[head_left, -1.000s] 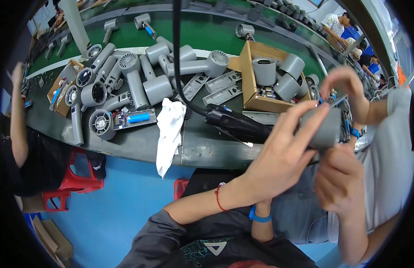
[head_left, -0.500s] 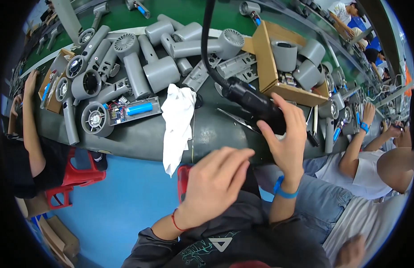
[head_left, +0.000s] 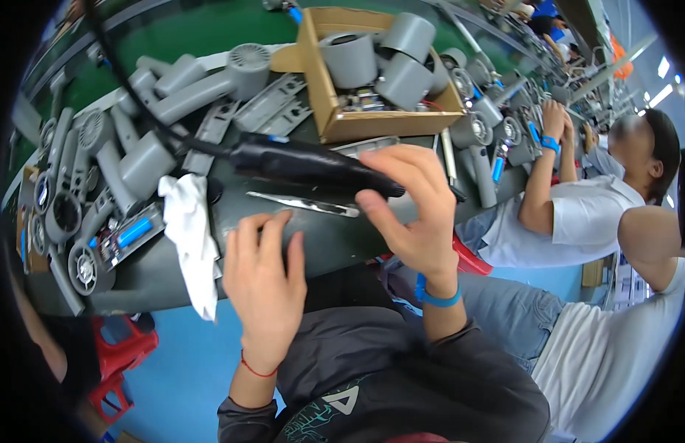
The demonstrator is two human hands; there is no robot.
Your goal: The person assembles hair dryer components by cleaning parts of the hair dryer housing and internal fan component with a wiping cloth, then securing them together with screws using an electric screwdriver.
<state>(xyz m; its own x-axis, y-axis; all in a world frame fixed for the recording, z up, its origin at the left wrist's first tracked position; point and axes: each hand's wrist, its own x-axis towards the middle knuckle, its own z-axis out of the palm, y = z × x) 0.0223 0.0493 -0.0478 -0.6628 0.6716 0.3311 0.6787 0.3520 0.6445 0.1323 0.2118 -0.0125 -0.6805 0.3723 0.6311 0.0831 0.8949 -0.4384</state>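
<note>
My right hand [head_left: 412, 210] has its thumb and fingers curved around one end of a black corded electric screwdriver [head_left: 305, 166]. The tool lies nearly level above the table, its black cable rising to the upper left. My left hand [head_left: 265, 277] is at the table's front edge, fingers apart and holding nothing. Metal tweezers [head_left: 305, 204] lie just below the screwdriver. To the left, a crumpled white cloth [head_left: 189, 240] hangs over the table edge. Beside it sits an opened grey handle [head_left: 132, 236] with a blue cylindrical cell and circuit parts.
Grey fan housings and handles [head_left: 146, 162] crowd the table's left side. A cardboard box [head_left: 390, 125] with grey cylinders stands at the back. More parts [head_left: 483, 140] lie to the right, where a person in white [head_left: 571, 207] sits. A red stool [head_left: 124, 347] stands at lower left.
The view has swung to the right. The screwdriver has tilted to nearly level, with my right hand still at its end. My left hand has moved forward to the table edge, fingers spreading.
</note>
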